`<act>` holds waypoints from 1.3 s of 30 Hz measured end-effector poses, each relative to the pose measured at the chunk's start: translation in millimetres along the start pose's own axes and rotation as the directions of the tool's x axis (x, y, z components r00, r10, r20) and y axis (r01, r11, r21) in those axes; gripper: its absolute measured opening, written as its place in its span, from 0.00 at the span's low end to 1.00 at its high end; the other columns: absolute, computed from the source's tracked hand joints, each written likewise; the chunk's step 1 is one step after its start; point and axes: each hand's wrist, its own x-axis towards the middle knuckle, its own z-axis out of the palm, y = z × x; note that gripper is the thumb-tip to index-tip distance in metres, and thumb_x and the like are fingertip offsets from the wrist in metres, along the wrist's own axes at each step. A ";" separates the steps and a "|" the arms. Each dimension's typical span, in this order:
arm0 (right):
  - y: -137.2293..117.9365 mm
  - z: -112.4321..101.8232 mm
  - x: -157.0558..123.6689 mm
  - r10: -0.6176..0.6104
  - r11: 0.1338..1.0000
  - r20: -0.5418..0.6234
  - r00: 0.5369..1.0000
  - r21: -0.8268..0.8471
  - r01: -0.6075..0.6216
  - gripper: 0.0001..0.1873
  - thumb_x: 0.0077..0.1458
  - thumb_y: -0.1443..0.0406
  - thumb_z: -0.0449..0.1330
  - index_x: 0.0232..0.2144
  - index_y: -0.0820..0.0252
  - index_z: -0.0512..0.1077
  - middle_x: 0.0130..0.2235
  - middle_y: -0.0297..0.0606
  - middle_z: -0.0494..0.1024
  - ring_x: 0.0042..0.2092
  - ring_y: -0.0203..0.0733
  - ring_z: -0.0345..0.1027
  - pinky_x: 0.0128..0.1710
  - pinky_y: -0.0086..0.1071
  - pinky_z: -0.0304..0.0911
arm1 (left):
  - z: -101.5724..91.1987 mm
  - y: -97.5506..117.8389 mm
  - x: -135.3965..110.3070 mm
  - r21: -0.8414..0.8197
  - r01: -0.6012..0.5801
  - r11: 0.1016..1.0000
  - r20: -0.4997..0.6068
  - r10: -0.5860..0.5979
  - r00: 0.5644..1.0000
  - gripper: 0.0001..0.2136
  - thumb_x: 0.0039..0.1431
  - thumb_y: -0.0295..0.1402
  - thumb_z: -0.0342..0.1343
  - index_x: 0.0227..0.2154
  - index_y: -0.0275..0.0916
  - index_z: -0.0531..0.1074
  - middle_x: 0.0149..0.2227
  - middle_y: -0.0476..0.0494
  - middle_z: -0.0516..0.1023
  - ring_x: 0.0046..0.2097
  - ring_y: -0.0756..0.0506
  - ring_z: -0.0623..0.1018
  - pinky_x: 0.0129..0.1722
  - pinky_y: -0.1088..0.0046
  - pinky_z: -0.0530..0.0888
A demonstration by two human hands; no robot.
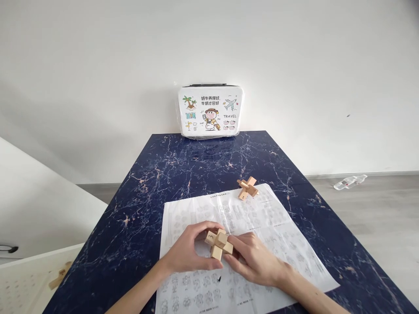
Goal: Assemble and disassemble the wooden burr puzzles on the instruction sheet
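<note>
My left hand [186,253] and my right hand [255,259] both grip a small wooden interlocking block puzzle [218,244] just above a printed instruction sheet [288,244]. Left thumb and fingers curl round its left side; the right fingers pinch its right side. A second wooden cross-shaped puzzle [248,188] rests untouched on the sheet's far edge, well beyond both hands.
The sheet lies on a dark blue marbled table [183,170]. A white cartoon-printed case [210,111] stands at the far edge against the wall. A plastic bottle [349,182] lies on the floor at right. A white surface with a wooden piece [60,275] sits low left.
</note>
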 end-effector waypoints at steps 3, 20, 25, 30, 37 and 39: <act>2.1 0.9 -0.6 0.009 0.999 -0.029 1.000 -0.033 -0.010 0.13 0.75 0.61 0.53 0.34 0.54 0.62 0.29 0.30 0.71 0.25 0.36 0.61 0.29 0.32 0.51 | 1.7 1.0 0.9 0.036 -0.010 0.999 -0.043 0.012 0.999 0.28 0.50 0.43 0.78 0.53 0.43 0.78 0.46 0.40 0.81 0.46 0.37 0.80 0.48 0.61 0.74; 0.9 -8.7 1.1 0.086 0.994 -0.040 0.995 0.077 -0.083 0.12 0.78 0.58 0.51 0.53 0.55 0.72 0.39 0.37 0.77 0.33 0.40 0.71 0.35 0.34 0.66 | 8.4 -5.5 -2.2 0.280 -0.122 0.952 -0.167 0.174 0.971 0.28 0.50 0.45 0.78 0.48 0.44 0.72 0.42 0.47 0.78 0.39 0.44 0.75 0.41 0.66 0.71; 1.2 -6.7 2.6 0.078 0.995 -0.044 0.996 0.059 -0.075 0.09 0.76 0.61 0.55 0.50 0.56 0.73 0.39 0.37 0.78 0.34 0.40 0.72 0.34 0.33 0.66 | 7.3 -13.5 -3.7 0.361 -0.201 0.911 -0.137 0.265 0.955 0.30 0.52 0.50 0.76 0.52 0.47 0.71 0.40 0.48 0.75 0.39 0.44 0.75 0.41 0.66 0.72; 4.0 -0.4 1.5 0.042 0.999 -0.077 0.996 0.022 -0.040 0.07 0.73 0.64 0.58 0.49 0.57 0.74 0.40 0.37 0.78 0.30 0.38 0.70 0.31 0.31 0.65 | 8.2 -14.8 -5.3 0.409 -0.190 0.892 -0.096 0.249 0.964 0.32 0.52 0.55 0.75 0.53 0.46 0.72 0.41 0.46 0.74 0.42 0.42 0.75 0.44 0.63 0.74; 4.9 2.2 1.0 -0.007 0.999 -0.161 0.987 -0.052 -0.001 0.10 0.76 0.61 0.55 0.50 0.57 0.74 0.38 0.38 0.79 0.29 0.38 0.68 0.29 0.32 0.63 | 9.5 -13.4 -4.4 0.420 -0.183 0.889 -0.129 0.257 0.958 0.31 0.52 0.55 0.75 0.53 0.46 0.73 0.39 0.48 0.72 0.40 0.42 0.74 0.41 0.64 0.74; 4.7 1.6 1.3 -0.011 0.999 -0.172 0.985 -0.046 0.003 0.10 0.77 0.60 0.55 0.51 0.57 0.74 0.38 0.37 0.79 0.28 0.37 0.68 0.29 0.31 0.62 | 9.8 -13.4 -4.5 0.415 -0.184 0.891 -0.131 0.258 0.957 0.31 0.52 0.54 0.75 0.53 0.46 0.73 0.39 0.48 0.72 0.39 0.43 0.74 0.41 0.64 0.74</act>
